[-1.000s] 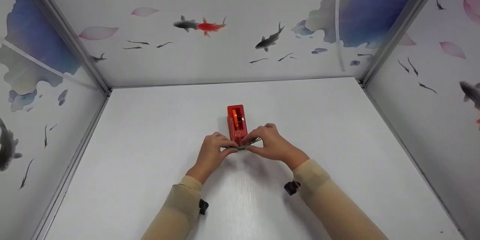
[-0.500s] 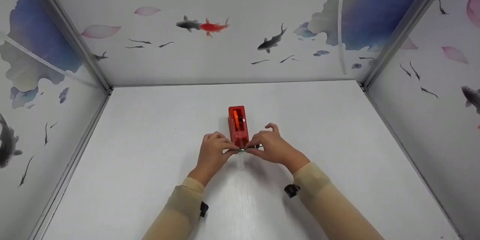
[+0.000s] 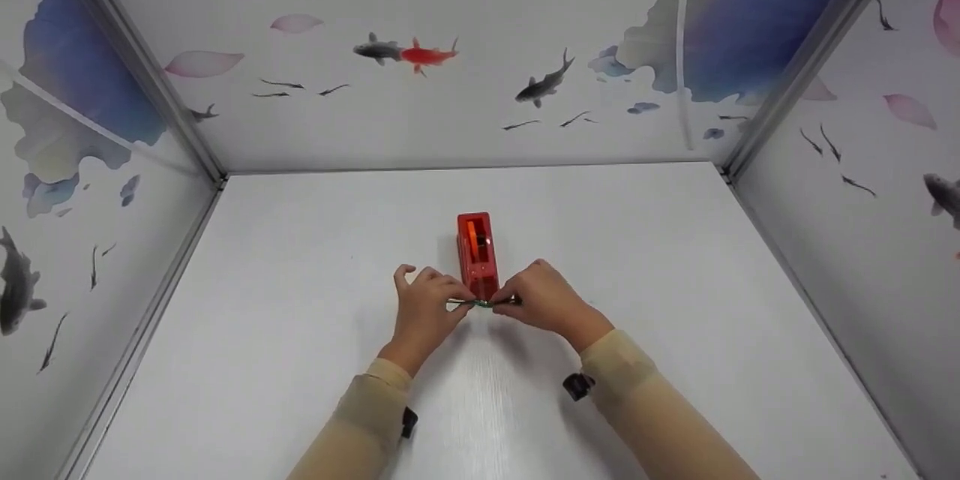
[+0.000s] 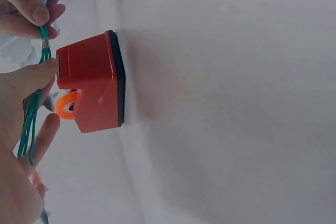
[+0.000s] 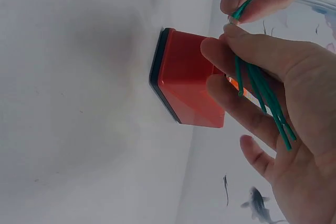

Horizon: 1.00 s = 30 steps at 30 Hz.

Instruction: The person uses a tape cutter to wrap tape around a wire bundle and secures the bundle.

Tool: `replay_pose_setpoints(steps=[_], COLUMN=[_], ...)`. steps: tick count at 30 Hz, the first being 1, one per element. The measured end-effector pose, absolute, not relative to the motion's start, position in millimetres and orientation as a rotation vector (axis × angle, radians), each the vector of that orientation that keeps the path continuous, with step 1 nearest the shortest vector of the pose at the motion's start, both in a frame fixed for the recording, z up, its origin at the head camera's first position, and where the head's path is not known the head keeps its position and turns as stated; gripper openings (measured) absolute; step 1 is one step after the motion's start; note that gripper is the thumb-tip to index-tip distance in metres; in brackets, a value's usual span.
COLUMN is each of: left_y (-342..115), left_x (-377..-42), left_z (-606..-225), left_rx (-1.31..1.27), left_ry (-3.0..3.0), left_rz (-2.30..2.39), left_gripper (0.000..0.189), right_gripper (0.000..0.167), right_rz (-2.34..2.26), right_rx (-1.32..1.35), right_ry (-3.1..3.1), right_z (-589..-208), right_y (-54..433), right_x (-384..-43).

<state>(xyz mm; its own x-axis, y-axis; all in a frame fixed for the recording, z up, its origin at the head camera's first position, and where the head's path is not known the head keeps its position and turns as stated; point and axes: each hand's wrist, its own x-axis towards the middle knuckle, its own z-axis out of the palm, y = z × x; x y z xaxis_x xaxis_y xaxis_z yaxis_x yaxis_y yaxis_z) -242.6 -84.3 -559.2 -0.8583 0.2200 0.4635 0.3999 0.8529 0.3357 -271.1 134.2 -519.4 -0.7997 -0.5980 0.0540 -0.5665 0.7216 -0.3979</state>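
Observation:
A bundle of thin green wires (image 4: pixel 32 114) is stretched between my two hands, with a clear band of what looks like tape (image 4: pixel 46 42) round its middle. My left hand (image 3: pixel 427 309) pinches one side between thumb and fingertips, and loose wire ends lie along its palm. On the other side, my right hand (image 3: pixel 549 298) pinches the bundle close to the band; green ends (image 5: pixel 270 100) fan over that palm in the right wrist view. Just beyond the fingertips stands a red tape dispenser (image 3: pixel 478 247) with an orange roll core (image 4: pixel 66 105) and a dark base.
The white tabletop (image 3: pixel 300 240) carries the dispenser. White panels printed with fish and petals (image 3: pixel 450 112) enclose the table at the back and both sides, joined by grey metal posts (image 3: pixel 810 52).
My right hand's raised finger has come down, and that hand has rolled slightly. A finger of my left hand now sticks up. The pinched bundle has shifted slightly towards me; the dispenser stays put.

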Motion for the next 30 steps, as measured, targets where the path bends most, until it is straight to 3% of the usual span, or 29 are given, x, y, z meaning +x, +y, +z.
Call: replay_pose_setpoints(steps=[6,17,23,30], left_y=[-85,-88,-89,-89], left_x=[-241,-241,-243,-241], left_z=[-556,-554,-555,-557], left_rx=[-0.452,-0.3,-0.291,-0.291], left_ry=[-2.734,-2.882,-2.854,-2.816], left_rz=[-0.79,-1.457,-1.527,-1.543], left_gripper=[0.02,0.016,0.017,0.016], right_gripper=[0.015,0.015,0.017,0.015], right_rz=[-0.631,-0.706,-0.733,-0.895], right_rx=[-0.904,-1.064,-1.066,-0.839], right_ry=[2.945,3.03,3.042,2.873], right_z=[-524,-531,-533,-533], right_y=[137,139,138,136], right_x=[-266,-266,-263,-262])
